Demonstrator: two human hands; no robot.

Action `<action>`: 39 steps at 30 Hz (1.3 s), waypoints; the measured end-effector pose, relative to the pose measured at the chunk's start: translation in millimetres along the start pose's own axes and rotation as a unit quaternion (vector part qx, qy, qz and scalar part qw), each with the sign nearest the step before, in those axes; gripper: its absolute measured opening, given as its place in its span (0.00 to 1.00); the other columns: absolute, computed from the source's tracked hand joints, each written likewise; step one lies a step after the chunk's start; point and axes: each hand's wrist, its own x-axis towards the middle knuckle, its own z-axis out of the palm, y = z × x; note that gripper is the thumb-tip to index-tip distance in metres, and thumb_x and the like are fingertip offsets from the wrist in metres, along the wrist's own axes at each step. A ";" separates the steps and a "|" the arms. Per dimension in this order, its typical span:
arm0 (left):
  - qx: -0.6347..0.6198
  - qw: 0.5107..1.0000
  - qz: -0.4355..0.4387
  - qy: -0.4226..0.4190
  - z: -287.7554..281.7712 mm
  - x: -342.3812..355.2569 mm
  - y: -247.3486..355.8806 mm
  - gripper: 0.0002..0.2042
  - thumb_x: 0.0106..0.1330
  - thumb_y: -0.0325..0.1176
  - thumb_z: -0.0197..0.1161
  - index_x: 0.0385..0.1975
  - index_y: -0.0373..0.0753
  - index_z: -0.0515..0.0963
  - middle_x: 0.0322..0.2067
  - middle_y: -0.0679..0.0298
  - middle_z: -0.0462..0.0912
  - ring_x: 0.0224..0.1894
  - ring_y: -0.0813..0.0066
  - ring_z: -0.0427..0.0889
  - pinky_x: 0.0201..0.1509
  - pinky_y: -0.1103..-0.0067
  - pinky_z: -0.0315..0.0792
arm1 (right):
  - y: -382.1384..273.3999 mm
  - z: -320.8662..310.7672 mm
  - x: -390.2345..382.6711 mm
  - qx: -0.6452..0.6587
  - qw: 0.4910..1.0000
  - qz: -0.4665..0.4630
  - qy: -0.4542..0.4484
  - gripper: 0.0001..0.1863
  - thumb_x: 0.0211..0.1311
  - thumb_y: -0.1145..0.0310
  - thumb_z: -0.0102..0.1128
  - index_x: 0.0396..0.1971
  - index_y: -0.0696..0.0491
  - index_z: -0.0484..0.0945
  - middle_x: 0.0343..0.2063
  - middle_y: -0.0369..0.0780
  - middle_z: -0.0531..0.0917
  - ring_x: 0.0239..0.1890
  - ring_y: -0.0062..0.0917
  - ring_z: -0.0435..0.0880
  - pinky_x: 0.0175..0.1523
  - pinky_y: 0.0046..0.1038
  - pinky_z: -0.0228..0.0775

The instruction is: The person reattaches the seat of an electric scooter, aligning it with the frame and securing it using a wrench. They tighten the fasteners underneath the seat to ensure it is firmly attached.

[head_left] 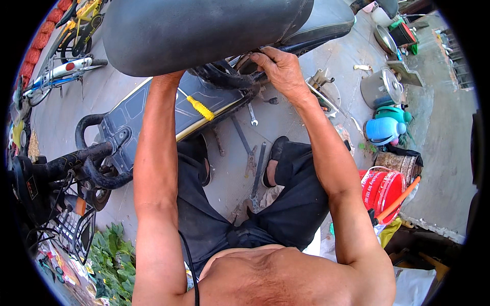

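Note:
A black padded seat (pixel 204 33) of an electric scooter fills the top of the view. My left hand (pixel 171 76) reaches under its near edge; only the wrist end shows, the fingers are hidden. On the right, my right hand (pixel 279 69) is closed, thumb and fingers pressed together at the frame below the seat; what they grip is hidden. A screwdriver (pixel 200 108) with a yellow handle lies on the scooter's dark footboard (pixel 153 107), its shaft pointing toward my left wrist. On the ground below my right hand lies an open-ended wrench (pixel 252 115).
More metal tools, among them a flat bar (pixel 259 171), lie between my feet. The scooter's handlebar column (pixel 76 160) extends left. At right stand a steel pot (pixel 380 87), a blue jug (pixel 383 130) and a red bucket (pixel 383 191). Bicycles (pixel 64 71) stand at upper left, leafy plants (pixel 113 260) at lower left.

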 end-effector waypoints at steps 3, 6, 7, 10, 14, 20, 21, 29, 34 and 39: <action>0.008 1.000 0.026 0.005 2.1 0.9 1.4 0.33 0.63 0.40 0.67 0.68 0.46 0.61 0.65 0.60 0.67 0.67 0.61 0.62 0.71 0.64 0.54 | -1.8 -3.6 -0.6 -0.015 1.000 0.005 -0.005 0.13 0.65 0.62 0.62 0.39 0.57 0.83 0.21 0.34 0.79 0.26 0.16 0.74 0.32 0.22 0.66; 0.016 0.999 0.042 0.006 3.4 2.2 2.2 0.33 0.63 0.40 0.67 0.68 0.46 0.61 0.65 0.60 0.67 0.67 0.61 0.62 0.71 0.65 0.53 | -1.6 -5.0 -1.9 -0.044 0.999 -0.003 -0.010 0.14 0.65 0.60 0.61 0.37 0.57 0.83 0.20 0.38 0.79 0.25 0.22 0.75 0.32 0.26 0.67; 0.016 0.999 0.045 0.006 3.6 3.0 2.6 0.33 0.63 0.40 0.67 0.68 0.46 0.61 0.65 0.60 0.67 0.67 0.61 0.62 0.72 0.65 0.53 | -2.0 -4.8 -2.3 -0.047 0.999 -0.012 -0.010 0.15 0.65 0.58 0.60 0.35 0.57 0.83 0.20 0.42 0.79 0.24 0.27 0.77 0.32 0.30 0.68; 0.022 0.998 0.053 0.006 4.1 4.3 3.4 0.33 0.63 0.40 0.67 0.68 0.46 0.61 0.65 0.60 0.66 0.67 0.61 0.62 0.72 0.65 0.53 | -3.7 -5.1 -2.9 -0.054 0.998 -0.020 -0.010 0.16 0.65 0.57 0.60 0.34 0.57 0.83 0.20 0.46 0.79 0.23 0.34 0.79 0.33 0.34 0.69; 0.031 0.998 0.061 0.007 4.2 5.9 3.2 0.33 0.63 0.40 0.67 0.68 0.46 0.60 0.65 0.60 0.66 0.67 0.62 0.62 0.72 0.65 0.53 | -7.2 -2.2 -0.4 -0.047 0.999 -0.016 -0.013 0.16 0.65 0.59 0.61 0.39 0.58 0.83 0.20 0.37 0.79 0.25 0.19 0.75 0.33 0.24 0.68; 0.047 0.996 0.076 0.010 2.2 5.3 2.7 0.33 0.64 0.40 0.67 0.68 0.46 0.60 0.65 0.59 0.66 0.67 0.62 0.62 0.72 0.65 0.53 | -4.7 -1.0 4.1 -0.029 0.999 -0.032 -0.005 0.14 0.65 0.63 0.61 0.41 0.58 0.83 0.22 0.36 0.80 0.26 0.18 0.75 0.34 0.23 0.68; 0.050 0.996 0.078 0.011 2.2 5.6 2.5 0.33 0.64 0.40 0.66 0.68 0.45 0.60 0.65 0.59 0.66 0.67 0.62 0.62 0.72 0.65 0.53 | -3.3 -1.8 3.8 -0.019 0.999 -0.032 0.005 0.14 0.64 0.62 0.61 0.40 0.57 0.83 0.22 0.40 0.80 0.25 0.24 0.76 0.34 0.26 0.68; 0.088 0.990 0.110 0.017 -1.9 2.0 1.3 0.33 0.64 0.40 0.66 0.68 0.45 0.60 0.66 0.59 0.65 0.67 0.62 0.62 0.72 0.65 0.53 | -8.9 -10.0 -4.4 -0.011 1.000 0.023 0.006 0.12 0.64 0.65 0.62 0.41 0.57 0.83 0.23 0.33 0.79 0.26 0.15 0.72 0.32 0.21 0.66; 0.105 0.986 0.125 0.024 -3.4 2.0 -0.8 0.33 0.64 0.40 0.66 0.68 0.45 0.59 0.66 0.59 0.65 0.67 0.62 0.62 0.72 0.65 0.52 | -10.4 -6.3 -3.4 0.026 0.999 0.012 0.022 0.12 0.64 0.64 0.62 0.40 0.57 0.83 0.22 0.33 0.79 0.26 0.15 0.74 0.32 0.21 0.67; 0.121 0.983 0.130 0.041 -6.0 -0.2 -0.9 0.33 0.65 0.40 0.66 0.68 0.45 0.59 0.65 0.59 0.65 0.67 0.62 0.62 0.72 0.65 0.53 | -13.2 -7.6 4.7 0.006 1.000 0.001 0.012 0.13 0.62 0.62 0.61 0.40 0.55 0.84 0.28 0.48 0.84 0.29 0.31 0.84 0.38 0.28 0.73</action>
